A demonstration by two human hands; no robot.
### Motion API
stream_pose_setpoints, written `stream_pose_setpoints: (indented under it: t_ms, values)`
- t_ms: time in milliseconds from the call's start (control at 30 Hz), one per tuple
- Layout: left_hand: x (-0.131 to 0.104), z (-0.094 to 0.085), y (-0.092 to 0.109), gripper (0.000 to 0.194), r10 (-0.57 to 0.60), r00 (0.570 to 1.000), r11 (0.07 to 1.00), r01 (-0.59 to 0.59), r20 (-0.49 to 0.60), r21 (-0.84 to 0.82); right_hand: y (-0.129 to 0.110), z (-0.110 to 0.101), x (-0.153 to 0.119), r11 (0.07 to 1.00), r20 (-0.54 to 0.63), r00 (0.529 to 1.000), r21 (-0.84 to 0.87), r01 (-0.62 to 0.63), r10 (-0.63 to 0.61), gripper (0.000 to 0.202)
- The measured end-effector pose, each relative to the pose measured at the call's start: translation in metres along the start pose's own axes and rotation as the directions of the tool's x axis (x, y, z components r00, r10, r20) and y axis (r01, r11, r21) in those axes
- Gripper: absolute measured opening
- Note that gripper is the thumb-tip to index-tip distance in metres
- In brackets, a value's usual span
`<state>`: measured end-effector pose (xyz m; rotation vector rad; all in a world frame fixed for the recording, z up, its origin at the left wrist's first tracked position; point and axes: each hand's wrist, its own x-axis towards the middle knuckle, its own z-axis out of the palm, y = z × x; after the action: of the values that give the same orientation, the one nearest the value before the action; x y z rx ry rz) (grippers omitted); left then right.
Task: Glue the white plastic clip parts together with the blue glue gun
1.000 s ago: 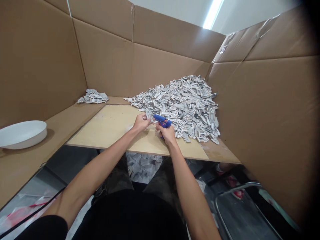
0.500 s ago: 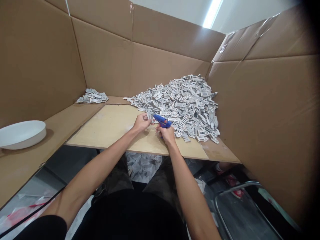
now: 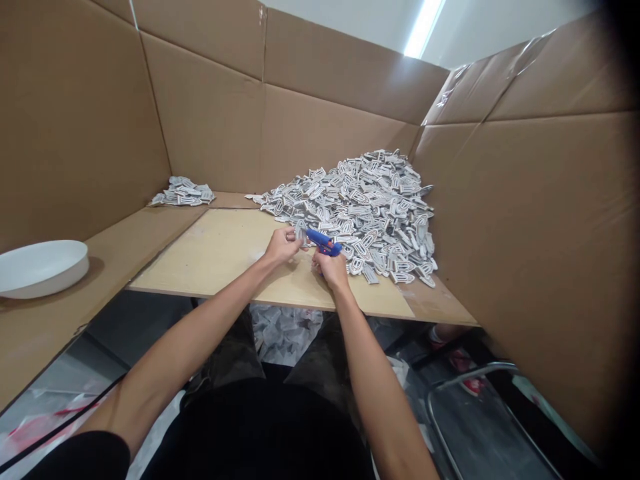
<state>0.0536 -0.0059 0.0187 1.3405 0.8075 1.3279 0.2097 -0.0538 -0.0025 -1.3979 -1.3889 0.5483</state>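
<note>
My right hand [image 3: 331, 266] is wrapped round the handle of a blue glue gun [image 3: 324, 243], its nozzle turned to the left. In front of that nozzle, my left hand [image 3: 283, 246] pinches a small grey-white slotted piece [image 3: 301, 231] between thumb and fingers. Nozzle and piece are very close; I cannot tell whether they touch. Just beyond both hands rises a big heap of similar grey-white slotted pieces [image 3: 360, 200]. Both hands are over the pale wooden board [image 3: 210, 253].
Cardboard walls [image 3: 215, 127] enclose the table at the back and sides. A smaller pile of pieces [image 3: 184, 192] lies in the back left corner. At the left stands a white bowl [image 3: 45, 268]. Below the board are crumpled white plastic [image 3: 287, 333] and a metal-framed chair [image 3: 470, 413].
The view has shifted very slightly. Both hands keep their hold on the glue gun and the slotted piece, almost unmoved.
</note>
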Motion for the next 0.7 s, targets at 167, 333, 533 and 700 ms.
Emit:
stream_pose_setpoints:
  t_ms: [167, 333, 533, 700]
  values:
    - [-0.004, 0.001, 0.004, 0.019, 0.011, 1.0, 1.0, -0.011, -0.002, 0.006, -0.003, -0.001, -0.003, 0.997, -0.022, 0.998, -0.041, -0.06, 0.06, 0.013]
    - [-0.005, 0.001, 0.005, 0.017, 0.03, 1.0, 1.0, -0.03, 0.007, 0.003, -0.007, -0.001, -0.004, 0.992, -0.047, 0.992, -0.054, -0.116, 0.113, 0.015]
    - [-0.003, 0.0, 0.0, 0.022, 0.027, 1.0, 1.0, -0.027, 0.002, -0.004, -0.013, -0.001, -0.005, 0.989, -0.074, 0.989, -0.066, -0.134, 0.129, 0.011]
    - [-0.002, -0.001, -0.003, 0.023, 0.025, 1.0, 1.0, -0.025, -0.012, 0.013, -0.015, 0.0, -0.006, 0.988, -0.082, 0.986, -0.043, -0.151, 0.147, 0.009]
